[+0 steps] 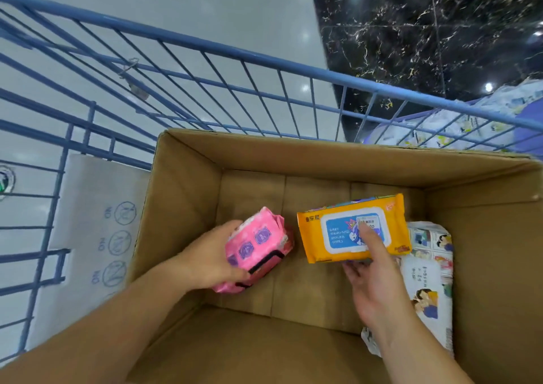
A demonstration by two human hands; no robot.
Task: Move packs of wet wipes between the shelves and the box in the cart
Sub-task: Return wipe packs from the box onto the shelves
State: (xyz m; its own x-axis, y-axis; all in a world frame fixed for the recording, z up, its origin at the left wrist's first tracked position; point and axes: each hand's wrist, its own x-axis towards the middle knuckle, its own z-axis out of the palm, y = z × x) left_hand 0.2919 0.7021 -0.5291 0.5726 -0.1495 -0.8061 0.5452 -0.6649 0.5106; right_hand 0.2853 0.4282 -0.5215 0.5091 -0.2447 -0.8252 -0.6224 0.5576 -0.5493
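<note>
Contents of cardboard box [188, 195], standing in blue wire cart [205, 48]: three packs of wet wipes. Item one, pink pack [258, 245], soft wrap, low in the box at its left; left hand [211, 257] grips it from the side, fingers curled round its near edge. Item two, orange pack [352, 227] with blue flip-lid label, mid-box, held level; right hand [379, 292] pinches its near edge, thumb pressed on the lid and fingers underneath. Item three, white printed pack [432, 269], lying loose against the right wall, partly under the orange one. Whether the two held packs touch the box bottom cannot be told. Hazards, as judged: the orange pack is held at one edge only, so its far end may sag and slip free; thumb pressure could spring the lid; the pink wrap may crumple in a tight grip.
</note>
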